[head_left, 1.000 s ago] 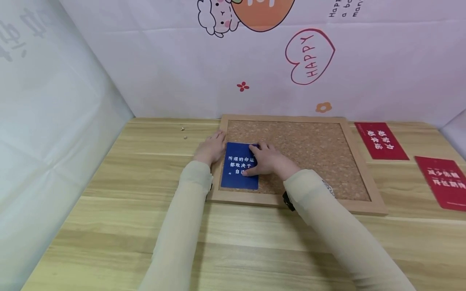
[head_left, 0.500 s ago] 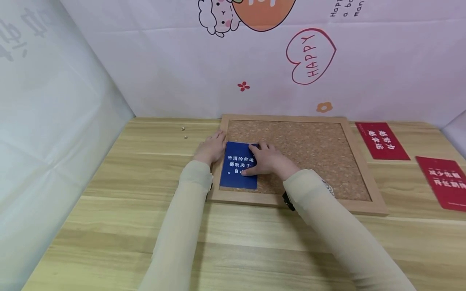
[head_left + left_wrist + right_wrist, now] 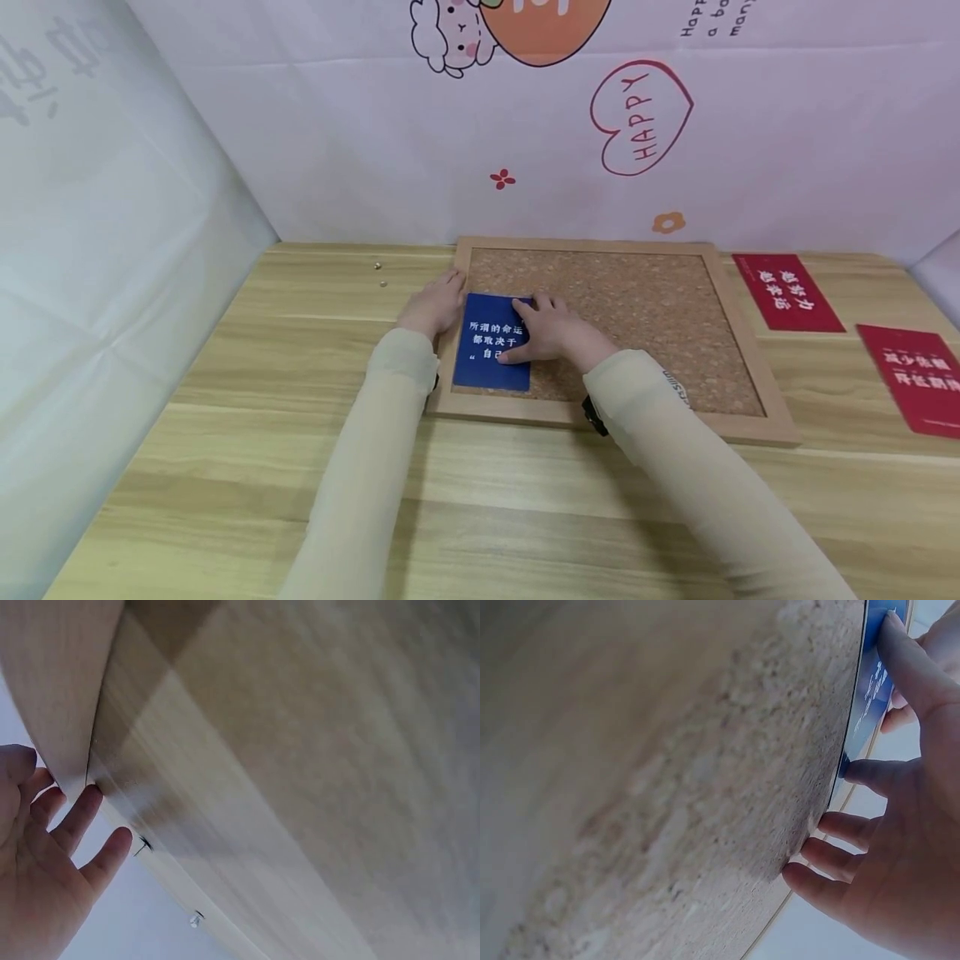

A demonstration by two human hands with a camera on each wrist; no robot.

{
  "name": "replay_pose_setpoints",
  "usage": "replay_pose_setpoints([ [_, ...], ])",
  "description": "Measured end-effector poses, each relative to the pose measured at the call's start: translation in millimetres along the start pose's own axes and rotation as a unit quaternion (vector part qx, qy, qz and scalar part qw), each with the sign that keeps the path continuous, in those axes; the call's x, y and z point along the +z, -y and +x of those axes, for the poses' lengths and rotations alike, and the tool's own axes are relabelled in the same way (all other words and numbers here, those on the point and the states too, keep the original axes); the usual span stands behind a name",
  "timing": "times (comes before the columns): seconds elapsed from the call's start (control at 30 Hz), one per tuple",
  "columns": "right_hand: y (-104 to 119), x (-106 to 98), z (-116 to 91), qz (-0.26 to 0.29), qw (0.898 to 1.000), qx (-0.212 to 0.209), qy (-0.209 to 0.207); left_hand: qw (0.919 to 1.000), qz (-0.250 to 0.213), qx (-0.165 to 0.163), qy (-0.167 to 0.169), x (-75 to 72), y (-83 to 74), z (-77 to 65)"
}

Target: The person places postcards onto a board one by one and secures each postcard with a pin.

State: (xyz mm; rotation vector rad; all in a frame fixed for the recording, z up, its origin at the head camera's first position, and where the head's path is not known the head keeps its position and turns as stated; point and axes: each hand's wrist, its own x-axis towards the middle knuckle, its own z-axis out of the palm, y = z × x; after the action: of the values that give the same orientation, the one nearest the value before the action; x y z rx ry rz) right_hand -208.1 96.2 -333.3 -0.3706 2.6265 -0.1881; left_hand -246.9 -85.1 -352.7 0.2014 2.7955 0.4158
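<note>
A wood-framed cork board (image 3: pixel 637 325) lies flat on the table, a blue card with white lettering (image 3: pixel 480 371) on its left part. My right hand (image 3: pixel 558 332) is spread at the card's right side; thumb and index finger press on the card. In the right wrist view its other fingertips (image 3: pixel 804 879) touch the cork. At the board's left edge is my left hand (image 3: pixel 435 307), its extended fingers against the wooden frame (image 3: pixel 64 690) in the left wrist view. Neither hand curls round anything.
Two small pins (image 3: pixel 377 266) lie on the table left of the board. To the right are a red card (image 3: pixel 787 292) and, nearer, another red card (image 3: pixel 911 375). A printed white cloth (image 3: pixel 360 150) hangs along the table's back edge.
The blue card has shifted very slightly left on the cork. Both hands keep nearly the same places.
</note>
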Motion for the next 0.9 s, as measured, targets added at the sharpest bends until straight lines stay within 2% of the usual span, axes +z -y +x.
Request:
replay_pose_setpoints([
  [0.13,0.7,-0.3,-0.8,-0.005,1.0,-0.004,0.0,0.9998,-0.014,0.012,-0.012,-2.5,3.4,-0.7],
  [0.3,2.4,-1.0,-1.4,-0.003,1.0,-0.005,0.004,0.9956,-0.065,0.02,-0.064,-12.3,17.3,-3.3],
  [0.5,1.4,-1.5,-0.8,-0.007,1.0,-0.002,0.001,0.9905,-0.083,-0.007,-0.109,-26.5,35.2,-11.2],
  [0.63,0.3,-1.8,-0.6,-0.012,1.0,-0.003,-0.002,0.989,-0.083,-0.029,-0.119,-28.4,45.4,-14.0],
  [0.9,-1.5,-1.5,-0.1,-0.009,1.0,-0.004,-0.005,0.991,-0.08,-0.029,-0.104,-23.6,53.7,-15.6],
])
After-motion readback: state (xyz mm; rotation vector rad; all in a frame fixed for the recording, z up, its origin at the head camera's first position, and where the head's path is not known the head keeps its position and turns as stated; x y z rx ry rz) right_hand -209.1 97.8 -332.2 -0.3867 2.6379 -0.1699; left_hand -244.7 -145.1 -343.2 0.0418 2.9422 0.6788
